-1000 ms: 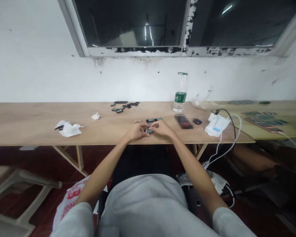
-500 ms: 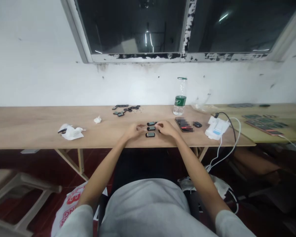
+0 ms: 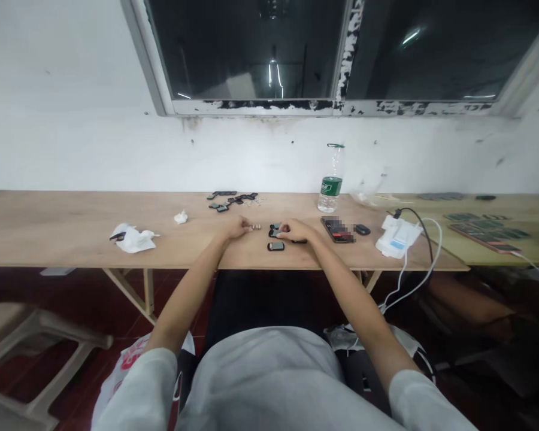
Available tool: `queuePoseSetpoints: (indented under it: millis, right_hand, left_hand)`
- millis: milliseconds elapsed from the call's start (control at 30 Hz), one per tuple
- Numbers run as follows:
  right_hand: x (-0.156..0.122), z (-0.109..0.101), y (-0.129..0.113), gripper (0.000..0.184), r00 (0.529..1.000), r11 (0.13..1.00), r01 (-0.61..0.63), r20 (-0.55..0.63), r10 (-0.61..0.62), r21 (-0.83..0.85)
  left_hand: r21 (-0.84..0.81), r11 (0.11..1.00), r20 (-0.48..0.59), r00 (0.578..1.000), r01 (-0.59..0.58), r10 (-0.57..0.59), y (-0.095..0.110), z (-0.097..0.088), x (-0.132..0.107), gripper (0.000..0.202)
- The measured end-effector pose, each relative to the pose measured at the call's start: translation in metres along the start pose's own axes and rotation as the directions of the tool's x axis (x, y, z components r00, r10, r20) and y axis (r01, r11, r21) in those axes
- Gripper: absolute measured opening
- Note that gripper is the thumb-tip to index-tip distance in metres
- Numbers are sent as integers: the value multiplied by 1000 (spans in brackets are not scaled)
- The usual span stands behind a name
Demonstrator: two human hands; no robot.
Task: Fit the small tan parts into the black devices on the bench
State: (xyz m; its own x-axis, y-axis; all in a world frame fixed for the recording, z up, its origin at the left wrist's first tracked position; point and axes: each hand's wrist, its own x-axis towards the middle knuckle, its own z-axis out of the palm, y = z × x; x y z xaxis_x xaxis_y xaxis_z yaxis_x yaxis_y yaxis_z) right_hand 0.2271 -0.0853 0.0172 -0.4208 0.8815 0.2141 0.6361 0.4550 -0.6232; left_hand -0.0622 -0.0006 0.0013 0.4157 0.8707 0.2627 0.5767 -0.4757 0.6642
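My left hand (image 3: 238, 227) rests low over the table with its fingers pinched together. Small pale pieces (image 3: 256, 227) lie right at its fingertips, and whatever is in the pinch is too small to name. My right hand (image 3: 297, 230) is curled over several small black modules with grey screens, its fingertips down on the middle module (image 3: 273, 233). It partly covers the rear module (image 3: 275, 225). The front module (image 3: 276, 246) lies uncovered nearer the table edge. Another dark piece (image 3: 299, 241) shows under my right palm.
More black modules (image 3: 223, 208) and tiny pale bits lie farther back. A water bottle (image 3: 330, 194), phone (image 3: 336, 230), black case (image 3: 363, 229) and white power strip (image 3: 397, 236) with cables stand right. Crumpled tissue (image 3: 137, 240) is left. A person's limb (image 3: 471, 299) shows at right.
My left hand has drawn slightly left, and the small pale pieces now show beside it. My right hand has shifted left and down onto the middle module. The view has turned slightly.
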Motion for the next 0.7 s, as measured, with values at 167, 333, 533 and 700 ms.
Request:
queuePoseSetpoints:
  millis: [167,333,533,700]
  right_hand:
    - [6,10,3,28,989,977,82,-137,-56,195]
    - [15,14,6,30,963,909,109,-269,4,402]
    - [8,5,1,36,957,859,105,-286,51,502]
    - [5,2,-3,32,960,860,69,-267,80,506]
  left_hand:
    - [-52,997,-48,998,-49,47,13,1,-8,39]
    - [-89,967,-31,971,-241,239,49,10,-20,39]
    - [12,934,-49,933,-356,356,77,24,-23,34]
    - [45,931,-70,929,-361,363,79,31,-13,31]
